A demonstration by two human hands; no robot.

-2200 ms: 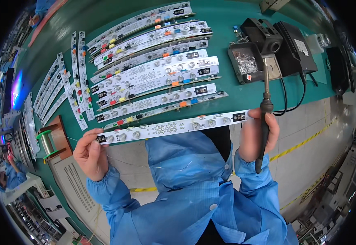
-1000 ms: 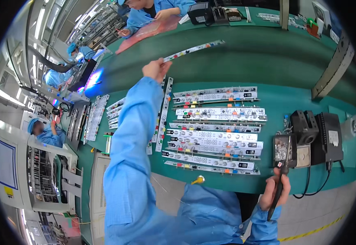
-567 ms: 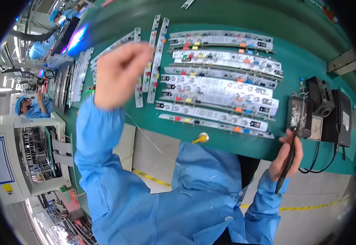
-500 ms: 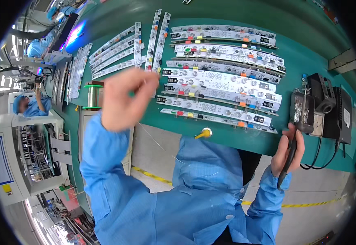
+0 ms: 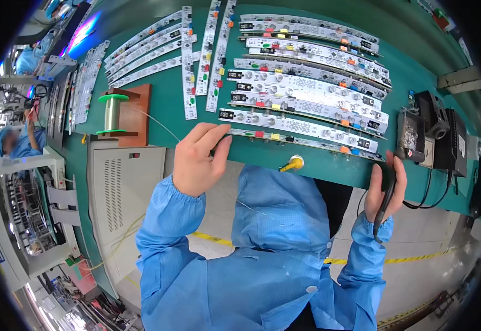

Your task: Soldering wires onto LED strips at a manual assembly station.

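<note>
My left hand (image 5: 199, 160) is closed, thumb and forefinger coming together at the left end of the nearest circuit board strip (image 5: 306, 142). A thin solder wire (image 5: 160, 122) runs into this hand from a spool (image 5: 113, 114) on a brown wooden stand. Whether the fingertips also grip the strip, I cannot tell. My right hand (image 5: 385, 190) is wrapped round a black soldering iron (image 5: 387, 197), its upper end by the strip's right end. Beyond the strip lie several more white strips (image 5: 301, 131) in a stack of rows, bearing red, yellow, orange and blue parts.
A tip-cleaning holder (image 5: 411, 135) and a black soldering station (image 5: 453, 149) stand at the right. More strips (image 5: 146, 52) lie at the far left. A yellow plug (image 5: 291, 164) sits at the green table's front edge. Another person (image 5: 22, 143) is seated at far left.
My left hand has come down from above the strips to the nearest strip's left end. The wooden spool stand is now uncovered. My right hand still holds the iron, slightly shifted.
</note>
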